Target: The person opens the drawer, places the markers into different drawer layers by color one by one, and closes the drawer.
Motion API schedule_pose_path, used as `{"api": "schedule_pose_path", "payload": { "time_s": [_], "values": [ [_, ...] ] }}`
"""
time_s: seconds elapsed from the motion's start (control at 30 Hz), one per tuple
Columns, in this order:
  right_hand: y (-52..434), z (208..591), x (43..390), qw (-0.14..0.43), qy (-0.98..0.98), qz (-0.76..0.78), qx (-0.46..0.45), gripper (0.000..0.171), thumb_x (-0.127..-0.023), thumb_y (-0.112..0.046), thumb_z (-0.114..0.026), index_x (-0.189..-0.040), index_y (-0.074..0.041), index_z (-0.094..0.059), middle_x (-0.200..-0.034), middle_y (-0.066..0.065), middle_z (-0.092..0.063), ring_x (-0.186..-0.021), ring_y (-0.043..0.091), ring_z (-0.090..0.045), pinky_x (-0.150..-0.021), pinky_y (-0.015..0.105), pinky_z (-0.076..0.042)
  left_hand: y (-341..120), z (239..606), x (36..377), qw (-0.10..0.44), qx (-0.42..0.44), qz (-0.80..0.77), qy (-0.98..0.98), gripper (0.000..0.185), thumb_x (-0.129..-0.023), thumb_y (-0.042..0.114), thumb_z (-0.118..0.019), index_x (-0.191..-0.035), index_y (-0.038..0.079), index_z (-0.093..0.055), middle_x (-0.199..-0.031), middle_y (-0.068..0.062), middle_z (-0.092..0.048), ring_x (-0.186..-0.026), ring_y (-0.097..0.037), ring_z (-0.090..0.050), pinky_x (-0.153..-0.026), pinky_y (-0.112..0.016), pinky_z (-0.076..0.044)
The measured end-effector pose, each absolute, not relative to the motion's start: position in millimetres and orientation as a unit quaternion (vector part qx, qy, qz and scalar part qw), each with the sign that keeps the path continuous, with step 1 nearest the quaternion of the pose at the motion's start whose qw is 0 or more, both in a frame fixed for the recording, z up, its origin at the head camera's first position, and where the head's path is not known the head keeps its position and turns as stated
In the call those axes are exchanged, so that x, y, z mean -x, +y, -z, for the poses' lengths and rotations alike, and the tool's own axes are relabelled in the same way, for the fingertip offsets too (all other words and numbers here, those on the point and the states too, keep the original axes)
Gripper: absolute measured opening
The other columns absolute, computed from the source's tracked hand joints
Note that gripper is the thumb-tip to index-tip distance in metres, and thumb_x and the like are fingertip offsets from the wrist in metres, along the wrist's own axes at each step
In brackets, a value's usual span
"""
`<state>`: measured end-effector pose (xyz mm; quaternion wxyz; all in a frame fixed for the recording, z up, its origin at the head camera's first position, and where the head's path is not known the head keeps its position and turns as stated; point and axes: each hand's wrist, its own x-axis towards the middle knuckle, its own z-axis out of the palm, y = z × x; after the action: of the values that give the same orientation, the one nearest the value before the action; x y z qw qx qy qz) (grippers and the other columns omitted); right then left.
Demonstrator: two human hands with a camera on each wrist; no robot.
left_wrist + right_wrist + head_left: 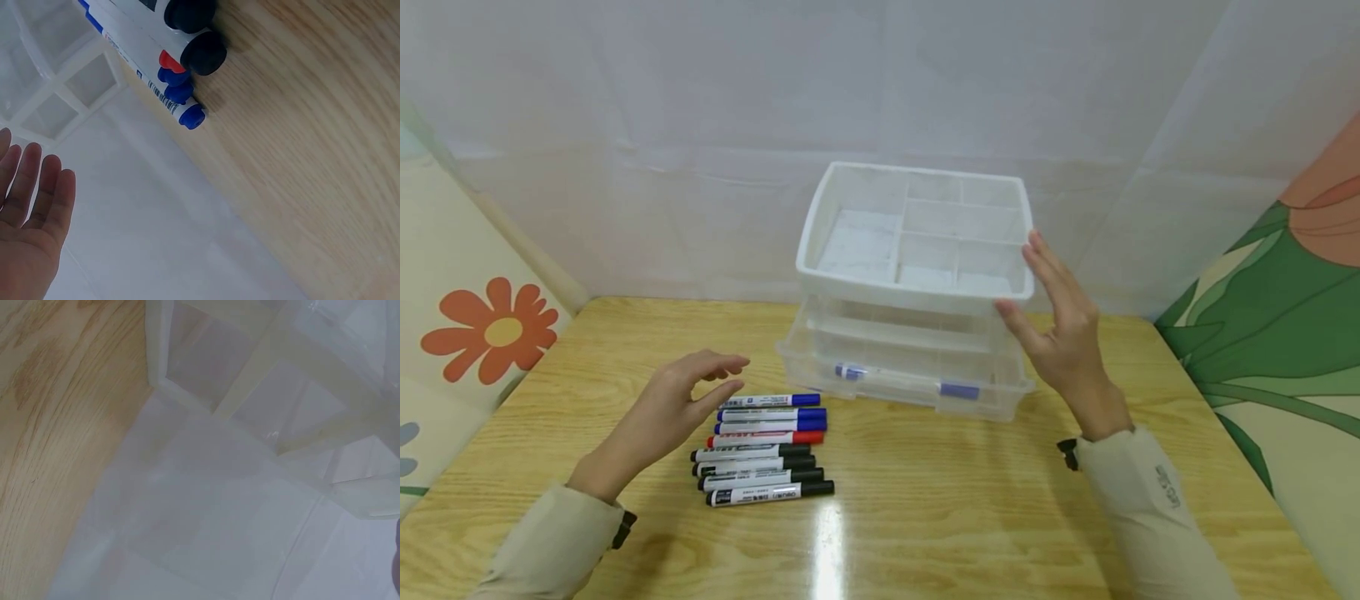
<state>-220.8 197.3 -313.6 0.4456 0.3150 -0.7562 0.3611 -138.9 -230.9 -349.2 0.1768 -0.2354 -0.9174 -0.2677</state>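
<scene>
Both hands spread: right hand [1060, 321] steadies the organizer [913, 287]; left hand [681, 400] hovers over markers [763, 448], likely picking next.

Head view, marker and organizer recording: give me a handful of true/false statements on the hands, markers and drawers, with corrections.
1. The right hand is at the right front corner of the top tray. True.
2. The left hand grips a red marker. False: its fingers are loose and hold nothing; it hovers beside the row of markers.
3. The row holds blue-, red- and black-capped markers. True.
4. The lower drawer holds nothing. False: a marker with a blue cap shows through its clear front.
5. The top tray is one undivided space. False: partitions split it into several compartments.
</scene>
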Motion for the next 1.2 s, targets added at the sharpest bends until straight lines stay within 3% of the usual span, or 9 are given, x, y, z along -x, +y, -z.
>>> {"api": "schedule_pose_path", "payload": {
  "time_s": [0.5,0.8,1.2],
  "values": [
    [198.0,314.3,217.6,0.448,-0.754,-0.363,-0.315,0.071,-0.095,-0.051,-0.060,-0.134,0.008,-0.055,-0.146,0.022,-0.050,-0.138,0.031,-0.048,-0.117,0.037,-0.038,-242.3,365.1,140.9,0.155,0.218,0.270,-0.925,0.034,-0.084,0.001,-0.076,-0.117,0.004,-0.070,-0.106,-0.010,-0.074,-0.089,-0.023,-0.067,-0.072,-0.041,-0.057],
    [197.6,313.9,215.7,0.446,-0.755,-0.362,-0.316,0.069,-0.096,-0.050,-0.060,-0.134,0.008,-0.055,-0.146,0.022,-0.050,-0.138,0.031,-0.048,-0.117,0.037,-0.038,-251.1,371.5,145.0,0.054,0.180,0.270,-0.944,0.029,-0.090,0.005,-0.070,-0.119,0.003,-0.068,-0.114,-0.014,-0.072,-0.098,-0.028,-0.066,-0.084,-0.051,-0.056],
    [198.7,313.4,216.8,0.442,-0.758,-0.357,-0.320,0.069,-0.096,-0.050,-0.060,-0.134,0.008,-0.054,-0.147,0.022,-0.049,-0.139,0.032,-0.047,-0.117,0.037,-0.038,-262.5,380.0,150.3,0.004,0.161,0.280,-0.946,0.027,-0.095,0.008,-0.066,-0.121,0.002,-0.068,-0.121,-0.017,-0.069,-0.102,-0.030,-0.064,-0.087,-0.051,-0.055]
  ]
}}
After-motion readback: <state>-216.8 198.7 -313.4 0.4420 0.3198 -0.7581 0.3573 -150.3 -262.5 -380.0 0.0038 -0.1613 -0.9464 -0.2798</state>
